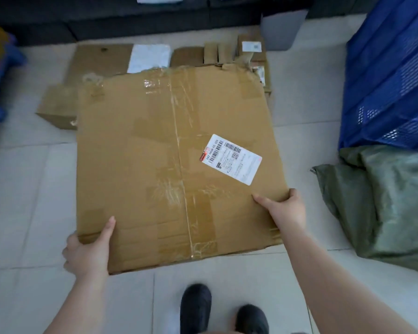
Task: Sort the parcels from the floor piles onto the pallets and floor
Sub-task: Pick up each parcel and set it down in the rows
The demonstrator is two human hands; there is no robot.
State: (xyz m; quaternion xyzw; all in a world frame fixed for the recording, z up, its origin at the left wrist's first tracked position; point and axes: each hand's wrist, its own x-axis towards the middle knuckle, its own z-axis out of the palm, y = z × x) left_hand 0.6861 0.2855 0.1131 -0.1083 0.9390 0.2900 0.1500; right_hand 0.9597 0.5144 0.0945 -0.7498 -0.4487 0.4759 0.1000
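A: Grip. I see the left hand (88,249) clasping the near-left corner of the large flat cardboard parcel (155,165), thumb on top, fingers beneath; the right hand (284,209) clasps its near-right edge likewise.

B: And the parcel's position?

A: Before the person's shoes (222,312), above the tiled floor (22,201), overlapping smaller cartons (58,104) behind. A shipping label (231,159) lies on its top face. Right: green sack (384,196), blue crate (391,75).

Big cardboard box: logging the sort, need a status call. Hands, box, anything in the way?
Left hand and right hand grip the big cardboard box at its near corners. Smaller parcels lie just beyond. Green sack right.
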